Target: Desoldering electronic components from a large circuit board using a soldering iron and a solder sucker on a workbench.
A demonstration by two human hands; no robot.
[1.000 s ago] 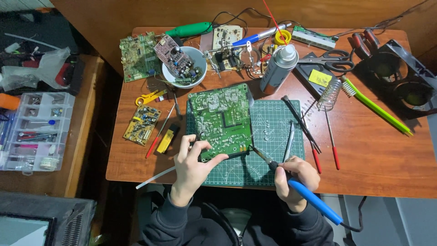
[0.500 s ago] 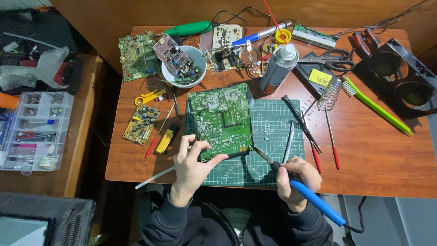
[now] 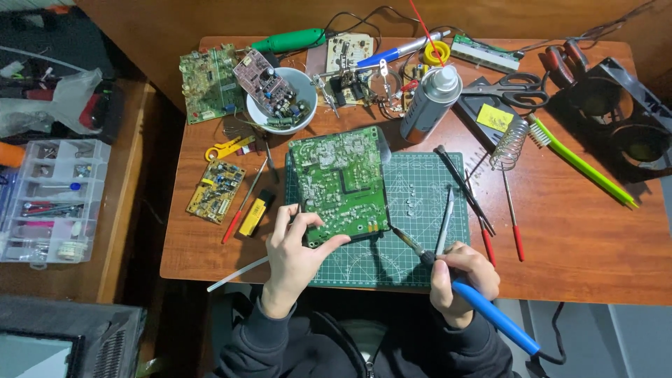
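Note:
A green circuit board (image 3: 339, 182) lies solder side up on the green cutting mat (image 3: 420, 203). My left hand (image 3: 294, 255) grips the board's near left corner, thumb on its front edge. My right hand (image 3: 462, 280) is closed around a blue-handled soldering iron (image 3: 490, 311), held like a pen. The iron's tip (image 3: 395, 231) rests at the board's near right corner. Tweezers (image 3: 444, 222) lie on the mat just beyond my right hand.
Around the mat lie a white bowl (image 3: 308, 80) with small boards, a silver spray can (image 3: 428, 103), black scissors (image 3: 507, 87), a coil iron stand (image 3: 509, 143), a green toothbrush (image 3: 581, 164), red-handled tools (image 3: 514, 217), a yellow board (image 3: 215, 190). A clear parts box (image 3: 49, 199) sits left.
My right hand has shifted slightly, keeping the iron's tip at the board's near right corner. My left hand still grips the board, which has not moved.

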